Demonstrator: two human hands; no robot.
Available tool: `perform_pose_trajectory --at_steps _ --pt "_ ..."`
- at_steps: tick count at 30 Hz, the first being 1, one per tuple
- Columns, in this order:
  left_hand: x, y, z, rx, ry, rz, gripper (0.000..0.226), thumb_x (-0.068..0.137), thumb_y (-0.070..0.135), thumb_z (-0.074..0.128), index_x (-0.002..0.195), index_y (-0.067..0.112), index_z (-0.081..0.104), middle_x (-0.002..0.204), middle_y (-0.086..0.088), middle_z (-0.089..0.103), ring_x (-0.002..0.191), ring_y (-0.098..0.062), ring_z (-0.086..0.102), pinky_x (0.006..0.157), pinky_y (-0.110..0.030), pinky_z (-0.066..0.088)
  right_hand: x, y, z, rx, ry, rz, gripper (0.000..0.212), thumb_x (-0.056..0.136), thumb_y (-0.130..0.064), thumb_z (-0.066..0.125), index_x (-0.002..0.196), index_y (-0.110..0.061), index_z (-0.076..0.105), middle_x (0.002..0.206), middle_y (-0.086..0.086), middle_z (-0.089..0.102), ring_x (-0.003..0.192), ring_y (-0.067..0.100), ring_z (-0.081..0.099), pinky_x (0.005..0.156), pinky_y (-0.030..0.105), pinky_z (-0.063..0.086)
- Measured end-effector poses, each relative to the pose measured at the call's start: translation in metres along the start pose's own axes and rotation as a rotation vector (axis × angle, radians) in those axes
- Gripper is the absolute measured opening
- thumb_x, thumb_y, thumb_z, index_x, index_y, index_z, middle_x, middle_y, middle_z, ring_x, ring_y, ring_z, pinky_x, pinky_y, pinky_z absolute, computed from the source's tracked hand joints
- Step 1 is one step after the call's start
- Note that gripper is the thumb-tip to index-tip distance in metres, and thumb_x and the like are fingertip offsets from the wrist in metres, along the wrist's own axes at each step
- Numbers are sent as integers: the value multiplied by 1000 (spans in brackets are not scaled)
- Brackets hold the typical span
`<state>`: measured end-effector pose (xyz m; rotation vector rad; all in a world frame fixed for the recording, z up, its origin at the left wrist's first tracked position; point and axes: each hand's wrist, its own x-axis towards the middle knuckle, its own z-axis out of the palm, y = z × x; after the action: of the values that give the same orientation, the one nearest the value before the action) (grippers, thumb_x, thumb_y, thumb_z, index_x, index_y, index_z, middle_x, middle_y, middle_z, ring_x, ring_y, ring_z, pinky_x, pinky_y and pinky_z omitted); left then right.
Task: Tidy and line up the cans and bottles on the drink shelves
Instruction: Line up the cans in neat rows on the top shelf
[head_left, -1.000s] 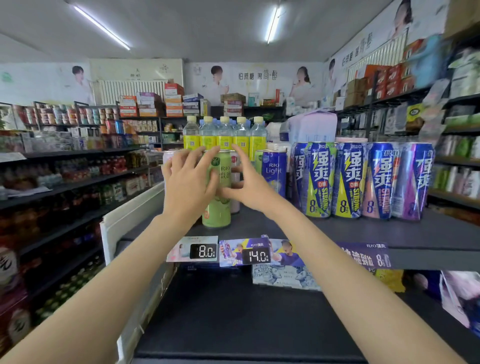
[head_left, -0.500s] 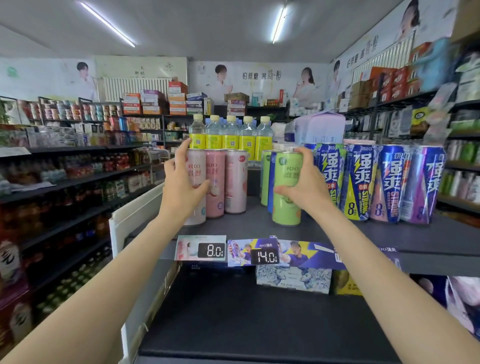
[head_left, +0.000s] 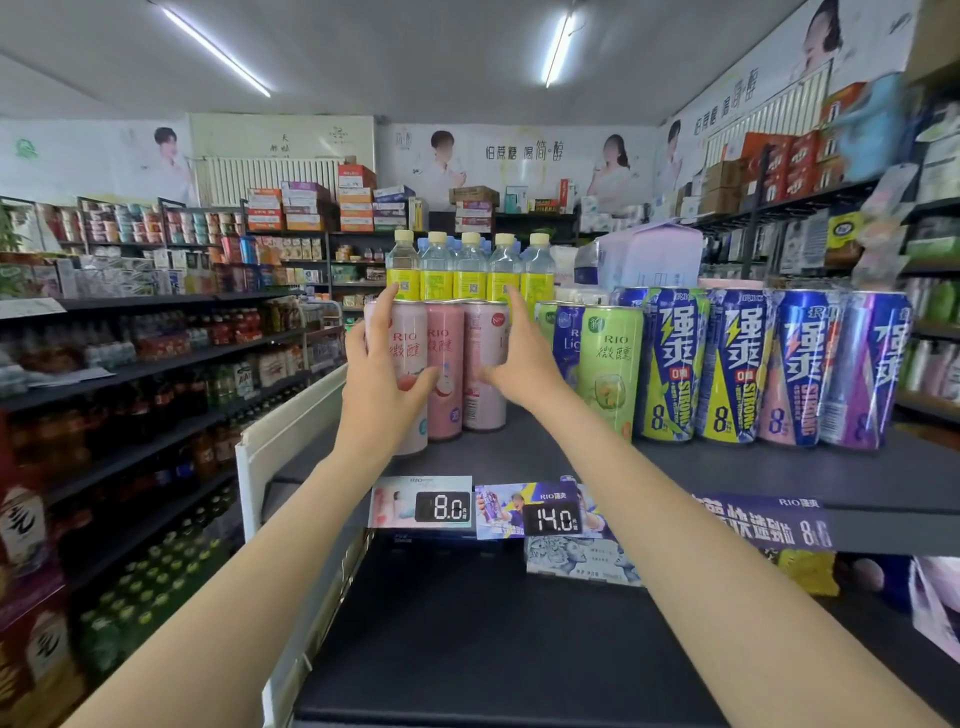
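Three pink RIO cans (head_left: 444, 358) stand side by side at the left end of the top shelf (head_left: 727, 475). My left hand (head_left: 382, 379) grips the leftmost pink can (head_left: 408, 340), fingers up its left side and thumb across its front. My right hand (head_left: 522, 364) presses against the rightmost pink can (head_left: 484, 332) with straight fingers, the thumb touching its front. To the right, a green RIO can (head_left: 610, 364) stands free in front of a blue RIO Light can (head_left: 568, 332).
Several blue, yellow and purple Strong cans (head_left: 737, 364) line the shelf to the right. Yellow-labelled water bottles (head_left: 470, 273) stand behind the pink cans. Price tags (head_left: 444, 506) hang on the shelf's front edge. A dark lower shelf (head_left: 467, 649) lies below, and an aisle of stocked shelves (head_left: 156, 364) runs on the left.
My right hand has let go of the green can, which now stands beside the Strong cans, and moved left to the rightmost pink can. My left hand stays on the leftmost pink can.
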<state>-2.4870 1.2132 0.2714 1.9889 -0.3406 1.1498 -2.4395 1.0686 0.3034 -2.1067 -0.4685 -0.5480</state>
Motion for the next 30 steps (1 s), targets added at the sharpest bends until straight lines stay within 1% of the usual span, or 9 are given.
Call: perform_pose_trajectory --at_steps 2,5,10,15,19,23,25,28,30 --pt "0 0 -1 -51 2 -2 85 82 12 68 146 32 17 135 -3 34 106 3 34 86 -7 26 6 12 12 56 -45 114 115 74 -8 78 150 -25 -6 150 8 31 134 28 37 108 45 36" --pt "0 -2 -6 -109 -29 13 87 80 10 70 146 32 18 127 8 33 105 13 34 97 -21 30 11 23 19 30 10 156 110 73 -12 79 151 -18 2 143 11 41 130 30 41 106 43 38" --pt "0 -2 -3 -132 -27 6 86 79 9 70 145 32 20 124 9 33 118 -5 37 105 -36 37 16 26 14 -152 117 184 105 79 -11 74 149 -7 -3 150 21 24 135 35 31 105 40 32" --pt "0 -3 5 -122 4 36 85 80 8 69 146 31 20 129 5 35 109 7 33 94 -16 33 16 29 18 -163 87 212 92 78 -16 75 144 -2 12 139 21 39 127 35 41 100 39 36" --pt "1 -6 9 -99 53 89 83 80 5 66 147 23 20 135 3 34 106 14 28 83 8 25 12 37 17 -253 0 333 54 86 -7 63 131 2 34 131 20 47 121 33 48 92 33 41" --pt "-2 -7 11 -165 35 79 83 81 7 65 147 28 19 136 4 33 115 6 36 90 -12 43 24 34 25 -314 50 353 51 86 -7 64 129 3 40 130 18 50 119 32 51 91 34 44" --pt "-2 -10 10 -162 44 95 82 81 8 65 147 27 19 133 7 32 120 2 36 98 -17 40 29 31 32 -291 72 377 56 86 -5 62 133 5 32 135 20 46 124 34 47 96 36 42" --pt "-2 -8 10 -169 33 82 82 81 8 64 147 26 19 131 10 30 122 2 32 103 -37 41 33 28 38 -277 81 415 60 89 -1 54 138 6 20 143 24 32 130 37 40 100 38 38" --pt "-4 -5 10 -167 23 80 82 81 8 63 148 25 18 131 9 30 121 3 31 104 -39 40 39 29 40 -256 99 438 56 92 -2 49 138 6 18 144 25 26 131 37 38 101 37 37"
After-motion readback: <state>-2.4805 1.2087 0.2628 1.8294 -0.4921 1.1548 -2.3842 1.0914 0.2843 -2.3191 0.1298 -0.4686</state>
